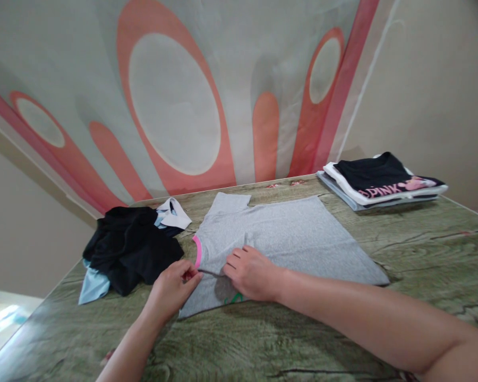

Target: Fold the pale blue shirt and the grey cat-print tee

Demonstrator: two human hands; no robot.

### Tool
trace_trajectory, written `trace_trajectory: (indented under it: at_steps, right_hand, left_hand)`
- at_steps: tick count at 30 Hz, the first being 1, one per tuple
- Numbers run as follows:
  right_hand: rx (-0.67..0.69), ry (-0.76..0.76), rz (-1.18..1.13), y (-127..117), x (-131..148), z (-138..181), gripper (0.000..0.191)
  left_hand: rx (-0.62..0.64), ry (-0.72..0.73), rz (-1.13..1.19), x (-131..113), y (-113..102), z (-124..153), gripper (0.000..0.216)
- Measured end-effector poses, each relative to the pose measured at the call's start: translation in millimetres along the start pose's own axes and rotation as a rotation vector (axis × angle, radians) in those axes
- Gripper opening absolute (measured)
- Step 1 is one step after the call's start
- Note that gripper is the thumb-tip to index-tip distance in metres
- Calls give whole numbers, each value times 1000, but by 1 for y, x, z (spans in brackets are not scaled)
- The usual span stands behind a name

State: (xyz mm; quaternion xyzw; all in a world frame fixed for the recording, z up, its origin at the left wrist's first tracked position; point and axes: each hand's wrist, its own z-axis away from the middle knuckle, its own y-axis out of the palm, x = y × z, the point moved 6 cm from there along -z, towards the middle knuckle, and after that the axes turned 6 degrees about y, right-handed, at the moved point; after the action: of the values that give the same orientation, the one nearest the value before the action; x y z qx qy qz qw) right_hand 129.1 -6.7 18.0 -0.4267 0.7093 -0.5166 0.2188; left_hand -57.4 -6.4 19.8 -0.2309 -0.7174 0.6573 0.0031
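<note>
A grey T-shirt (287, 228) with a pink neckband lies on the table, its neck end toward the left. The side nearest me is folded over, and a bit of green print shows at that edge. My left hand (175, 284) pinches the shirt's fabric near the neckband. Farther right, my right hand (253, 273) has its fingers curled down on the folded layer, gripping the cloth. A raised crease runs between the two hands. The fingertips of my right hand are partly hidden.
A rumpled heap of black clothes (131, 244) with light blue and white pieces lies at the left. Folded shirts are stacked at the back right, a black printed shirt (382, 172) on top. The wood-patterned table (302, 339) meets a decorated wall (239, 106) behind.
</note>
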Motion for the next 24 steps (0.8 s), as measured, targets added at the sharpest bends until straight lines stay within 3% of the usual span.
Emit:
trace_trajectory:
  at_steps: [7, 16, 24]
  right_hand:
    - [-208, 330, -345, 9, -38, -2, 10]
    - [-263, 227, -421, 0, -35, 0, 10]
    - [-236, 128, -382, 0, -30, -1, 10]
  left_hand:
    - [-26, -13, -78, 0, 3, -2, 28]
    - [-100, 7, -233, -6, 1, -6, 6]
    - [-39, -27, -184, -4, 6, -1, 15]
